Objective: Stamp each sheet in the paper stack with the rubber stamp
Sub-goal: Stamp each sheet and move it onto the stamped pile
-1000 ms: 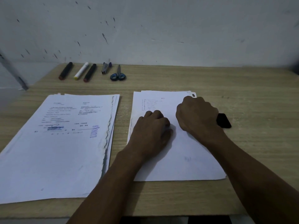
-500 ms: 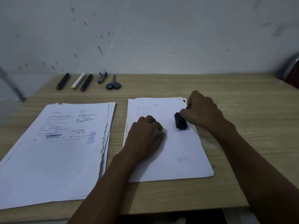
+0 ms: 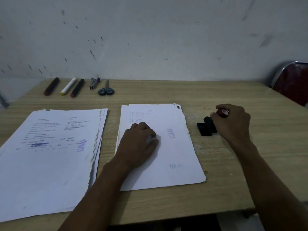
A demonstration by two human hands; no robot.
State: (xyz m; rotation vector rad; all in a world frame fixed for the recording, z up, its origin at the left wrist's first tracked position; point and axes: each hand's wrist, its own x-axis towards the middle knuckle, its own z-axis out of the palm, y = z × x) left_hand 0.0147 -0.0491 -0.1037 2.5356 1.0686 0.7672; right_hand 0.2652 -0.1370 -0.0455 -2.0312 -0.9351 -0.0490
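- Moved off the sheet since half a second ago: rubber stamp (image 3: pixel 210 124), now out past the right edge of the paper stack (image 3: pixel 180 157), above or on the bare worktop (image 3: pixel 233 189) beside a small black ink pad (image 3: pixel 203 129); contact between stamp and pad too dark to tell.
- Left behind on the top sheet: a fresh blue "LUNAS" mark (image 3: pixel 171 133), running sideways near the sheet's right edge.
- Right hand (image 3: pixel 233 124): fingers curled round the stamp's handle, a red cap showing at the top of the grip.
- Left hand (image 3: pixel 140 142): resting on the middle of the top sheet with fingers curled under, pinning it; whether anything is pinched, cannot tell.
- Toward the left edge of the worktop: finished pile (image 3: pixel 50 155) with the same blue mark on its top page.
- Along the far edge: three markers (image 3: pixel 66 86), a stapler (image 3: pixel 94 82), scissors (image 3: pixel 106 90); at the far right corner, a chair (image 3: pixel 291 80).
- Likely next: re-ink, then shift the stamped sheet over to the left pile.
- Risks from here: smearing the wet mark by dragging the left hand's knuckles across it; lifting two sheets at once and leaving one unstamped; uneven print from a tilted or under-inked stamp; nudging the loose pad toward the right edge.
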